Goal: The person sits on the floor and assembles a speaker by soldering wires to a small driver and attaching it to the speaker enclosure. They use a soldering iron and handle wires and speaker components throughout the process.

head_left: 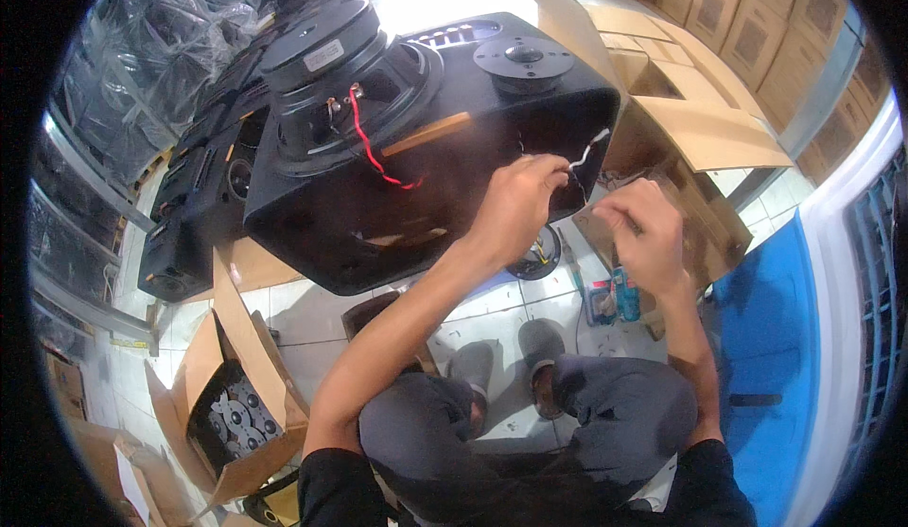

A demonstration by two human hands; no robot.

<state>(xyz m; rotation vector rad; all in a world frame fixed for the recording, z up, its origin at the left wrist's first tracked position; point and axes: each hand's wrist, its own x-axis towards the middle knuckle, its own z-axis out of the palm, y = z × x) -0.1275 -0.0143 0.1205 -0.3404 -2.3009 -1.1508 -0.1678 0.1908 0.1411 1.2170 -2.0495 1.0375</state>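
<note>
A black speaker cabinet (445, 163) lies on its side in front of me, with a large round speaker driver (326, 59) resting on top and a small tweeter (523, 59) beside it. A red wire (369, 144) runs from the driver into the cabinet's opening. My left hand (515, 201) is at the cabinet's right edge, pinching a thin white wire (586, 153). My right hand (638, 229) is just to its right, fingers closed on the same wiring; what exactly it grips is too small to tell.
An open cardboard box (700, 130) stands at the right of the cabinet, with stacked boxes (747, 26) behind. Another open box (232, 404) of small round drivers sits at lower left. More black cabinets (194, 205) lie at the left. Tools (615, 295) lie on the tiled floor.
</note>
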